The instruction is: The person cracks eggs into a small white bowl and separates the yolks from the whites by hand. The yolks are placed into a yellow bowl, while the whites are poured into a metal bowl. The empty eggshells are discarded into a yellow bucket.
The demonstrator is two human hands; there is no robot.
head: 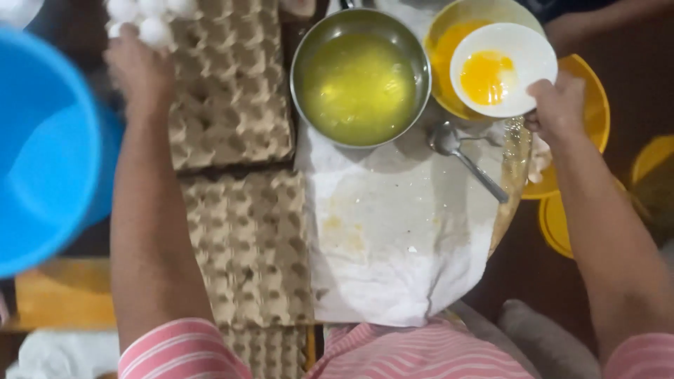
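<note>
Your right hand (558,105) grips the rim of a small white bowl (503,69) holding an egg yolk, at two o'clock, above a yellow bowl (449,42) of yolks. Your left hand (140,70) rests at eleven o'clock, fingers curled on a white egg (153,31) at the edge of the cardboard egg tray (232,98). A steel bowl (359,77) of egg white sits at twelve o'clock. A spoon (463,158) lies on the stained white cloth (400,238). A blue bucket (49,154) stands at nine o'clock.
</note>
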